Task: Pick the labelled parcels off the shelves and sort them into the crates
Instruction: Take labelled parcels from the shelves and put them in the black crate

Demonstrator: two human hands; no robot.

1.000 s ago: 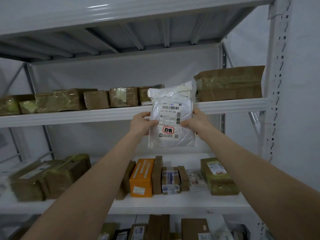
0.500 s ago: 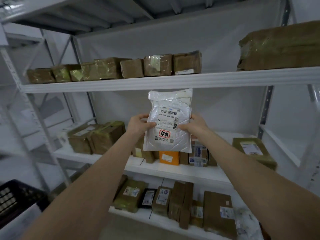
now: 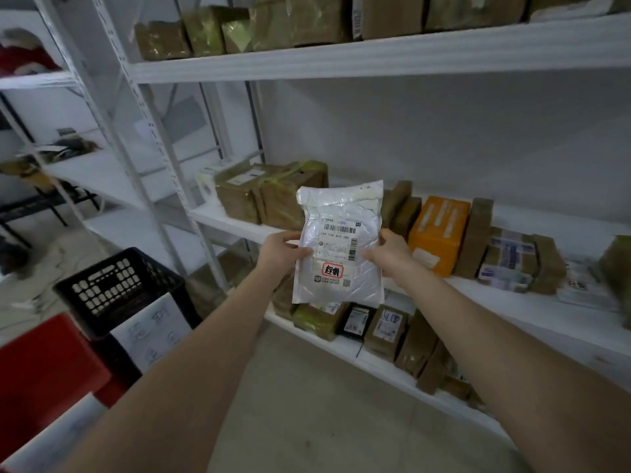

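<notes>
A white plastic mailer [image 3: 341, 244] with a barcode label and a red-framed stamp is held upright in front of the shelves. My left hand [image 3: 281, 254] grips its left edge, thumb on the front. On the opposite edge my right hand [image 3: 389, 256] grips it the same way. A black slatted crate [image 3: 116, 288] stands at the lower left with a white paper sheet on its side. Below it, at the left edge, is a red crate [image 3: 44, 367].
White metal shelving [image 3: 375, 51] fills the right and top, loaded with brown taped boxes [image 3: 273, 196], an orange box [image 3: 438, 233] and small labelled parcels [image 3: 386, 327] on the lowest shelf. Another rack stands at the far left. Bare concrete floor [image 3: 307, 404] lies below my arms.
The view has swung left and down, and the mailer has come away from the upper shelf to mid-shelf height. The black and red crates have come into view at the left.
</notes>
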